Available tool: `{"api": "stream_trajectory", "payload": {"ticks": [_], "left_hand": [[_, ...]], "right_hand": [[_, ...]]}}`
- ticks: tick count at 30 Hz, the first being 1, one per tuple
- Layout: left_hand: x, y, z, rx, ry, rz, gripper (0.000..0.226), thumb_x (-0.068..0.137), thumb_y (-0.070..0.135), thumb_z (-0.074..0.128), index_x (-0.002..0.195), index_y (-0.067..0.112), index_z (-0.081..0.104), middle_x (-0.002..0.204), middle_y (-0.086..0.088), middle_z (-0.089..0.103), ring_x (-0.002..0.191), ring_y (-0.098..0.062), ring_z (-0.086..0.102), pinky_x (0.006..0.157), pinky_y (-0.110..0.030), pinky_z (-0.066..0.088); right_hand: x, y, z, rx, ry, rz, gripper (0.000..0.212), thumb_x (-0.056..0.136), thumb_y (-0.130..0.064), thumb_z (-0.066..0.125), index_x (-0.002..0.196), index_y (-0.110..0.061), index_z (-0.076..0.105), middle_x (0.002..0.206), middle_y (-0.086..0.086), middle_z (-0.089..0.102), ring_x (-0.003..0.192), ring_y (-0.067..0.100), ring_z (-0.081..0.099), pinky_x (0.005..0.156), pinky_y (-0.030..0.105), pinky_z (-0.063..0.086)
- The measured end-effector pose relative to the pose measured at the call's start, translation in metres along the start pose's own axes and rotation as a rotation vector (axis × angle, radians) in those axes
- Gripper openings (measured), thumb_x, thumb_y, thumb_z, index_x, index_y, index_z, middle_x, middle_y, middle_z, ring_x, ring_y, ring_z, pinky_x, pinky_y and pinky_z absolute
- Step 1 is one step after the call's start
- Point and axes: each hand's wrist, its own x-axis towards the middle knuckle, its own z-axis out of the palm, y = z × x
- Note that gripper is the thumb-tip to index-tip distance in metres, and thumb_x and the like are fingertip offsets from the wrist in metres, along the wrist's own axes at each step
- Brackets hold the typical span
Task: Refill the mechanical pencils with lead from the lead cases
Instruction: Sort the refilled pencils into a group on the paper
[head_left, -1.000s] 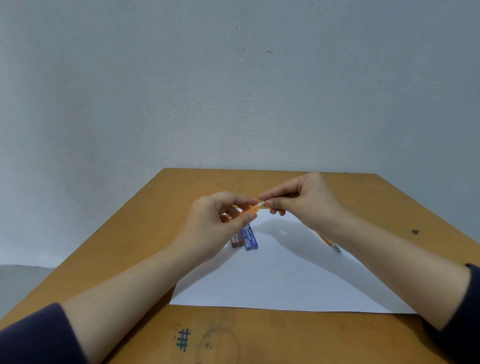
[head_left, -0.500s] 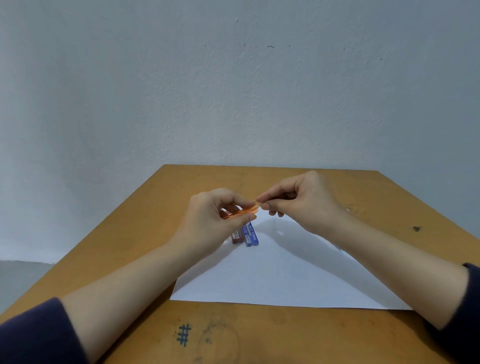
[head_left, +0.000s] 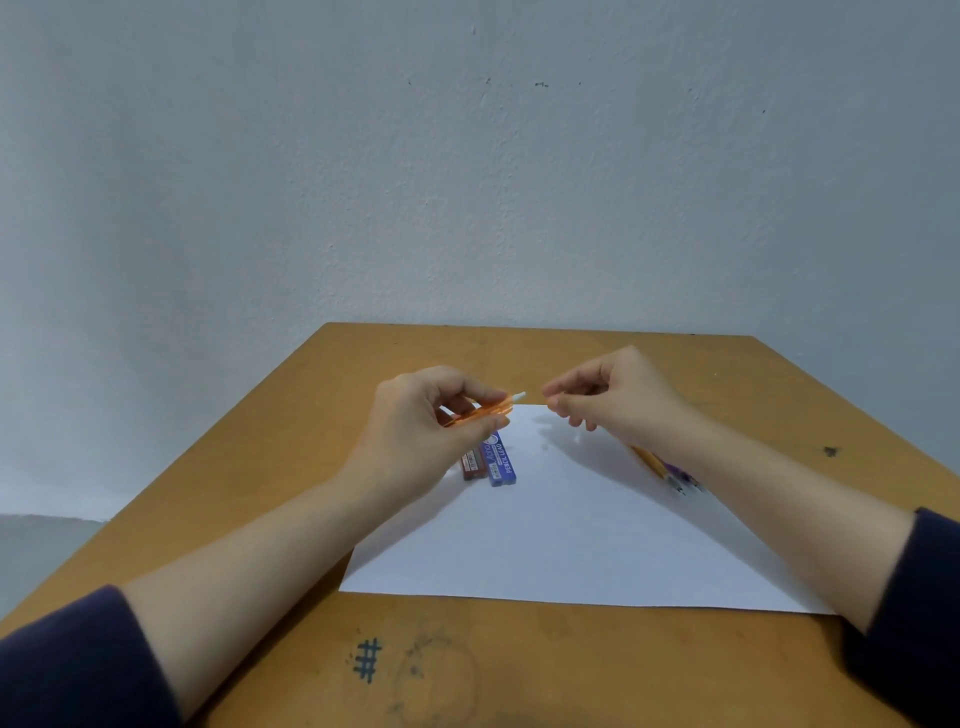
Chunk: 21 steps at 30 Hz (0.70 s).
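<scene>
My left hand (head_left: 415, 431) grips an orange mechanical pencil (head_left: 480, 412) a little above the table, its white end (head_left: 518, 397) pointing right and bare. My right hand (head_left: 618, 400) hovers just right of that end, apart from it. Its fingers are curled and its thumb and forefinger tips are pressed together. Anything between them is too small to see. A blue lead case (head_left: 501, 460) and a brown lead case (head_left: 472, 464) lie side by side on the white paper (head_left: 571, 530), below my left hand. More pencils, one yellow (head_left: 649, 460) and one purple (head_left: 675, 472), lie partly hidden under my right wrist.
The paper lies on a wooden table (head_left: 519, 670) that stands against a pale wall. A pen-drawn hash mark (head_left: 368, 659) is on the near edge. The table's left edge drops to the floor (head_left: 36, 551).
My right hand let go of the pencil's end and drew a short way to the right. The white end now shows. My left hand kept the pencil almost still.
</scene>
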Motion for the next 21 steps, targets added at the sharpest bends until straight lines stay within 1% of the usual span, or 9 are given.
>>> {"api": "stream_trajectory", "payload": {"ticks": [2,3,5,7,11,13,16,19,21], "left_hand": [[0.0,0.0,-0.0001,0.007,0.003,-0.001,0.016,0.076,0.014,0.079,0.082,0.027,0.074,0.078,0.006,0.071,0.066,-0.002,0.059,0.06,-0.02,0.048],[-0.0001,-0.0004,-0.0002,0.01,0.003,0.0,0.016,0.076,0.014,0.079,0.082,0.028,0.074,0.079,0.006,0.071,0.067,-0.003,0.059,0.061,-0.02,0.049],[-0.0002,-0.0012,0.0,0.022,-0.001,0.002,0.016,0.076,0.015,0.079,0.083,0.029,0.074,0.078,0.008,0.071,0.068,-0.002,0.06,0.061,-0.02,0.05],[-0.0003,-0.0016,0.0001,0.031,0.0,0.001,0.016,0.076,0.015,0.079,0.083,0.029,0.074,0.078,0.01,0.071,0.068,-0.001,0.06,0.061,-0.019,0.049],[-0.0003,-0.0012,-0.0001,0.044,0.0,-0.002,0.016,0.076,0.016,0.079,0.083,0.029,0.074,0.078,0.012,0.07,0.069,-0.003,0.061,0.062,-0.023,0.051],[-0.0003,-0.0013,-0.0001,0.053,0.001,0.002,0.017,0.076,0.016,0.079,0.082,0.031,0.073,0.078,0.013,0.07,0.069,-0.003,0.061,0.062,-0.023,0.051],[-0.0001,-0.0011,-0.0001,0.055,-0.004,0.005,0.02,0.076,0.015,0.079,0.081,0.033,0.072,0.077,0.014,0.069,0.069,-0.001,0.06,0.061,-0.019,0.049],[-0.0003,-0.0011,-0.0002,0.057,-0.009,0.002,0.02,0.076,0.015,0.079,0.082,0.033,0.072,0.078,0.014,0.069,0.07,-0.002,0.061,0.062,-0.022,0.051],[-0.0001,-0.0018,-0.0004,0.059,-0.009,0.0,0.019,0.076,0.015,0.079,0.082,0.032,0.073,0.078,0.014,0.07,0.07,-0.004,0.061,0.063,-0.025,0.052]], "right_hand": [[0.0007,0.0022,0.0014,-0.082,-0.045,0.024,0.013,0.078,-0.015,0.076,0.09,-0.018,0.074,0.066,0.003,0.068,0.056,0.008,0.056,0.064,0.028,0.047],[0.001,0.0025,0.0026,-0.121,-0.067,0.028,0.015,0.076,-0.018,0.077,0.091,-0.019,0.075,0.061,-0.006,0.066,0.054,0.005,0.055,0.064,0.027,0.046],[0.0001,0.0017,0.0052,-0.196,-0.094,0.027,0.016,0.076,-0.023,0.078,0.092,-0.022,0.075,0.048,-0.019,0.058,0.049,-0.002,0.05,0.06,0.022,0.04],[-0.0011,-0.0001,0.0068,-0.224,-0.093,0.022,0.013,0.077,-0.026,0.077,0.09,-0.023,0.075,0.044,-0.023,0.054,0.047,-0.006,0.049,0.055,0.018,0.035],[-0.0045,-0.0031,0.0068,-0.235,-0.089,0.027,0.007,0.08,-0.024,0.074,0.085,-0.023,0.077,0.061,-0.015,0.065,0.057,-0.004,0.054,0.059,0.018,0.042],[-0.0054,-0.0033,0.0073,-0.246,-0.088,0.038,0.005,0.081,-0.023,0.072,0.081,-0.024,0.077,0.064,-0.009,0.069,0.056,-0.003,0.055,0.059,0.019,0.044],[-0.0063,-0.0041,0.0084,-0.292,-0.09,0.044,0.01,0.081,-0.02,0.069,0.078,-0.024,0.077,0.063,-0.009,0.069,0.051,-0.005,0.055,0.056,0.018,0.045],[-0.0076,-0.0054,0.0087,-0.357,-0.084,0.024,0.012,0.08,-0.018,0.068,0.079,-0.023,0.079,0.069,-0.013,0.07,0.065,0.001,0.061,0.066,0.025,0.052],[-0.0079,-0.0054,0.0091,-0.329,-0.071,0.003,0.011,0.08,-0.016,0.069,0.079,-0.022,0.078,0.067,-0.012,0.07,0.064,0.003,0.062,0.066,0.025,0.052]]}}
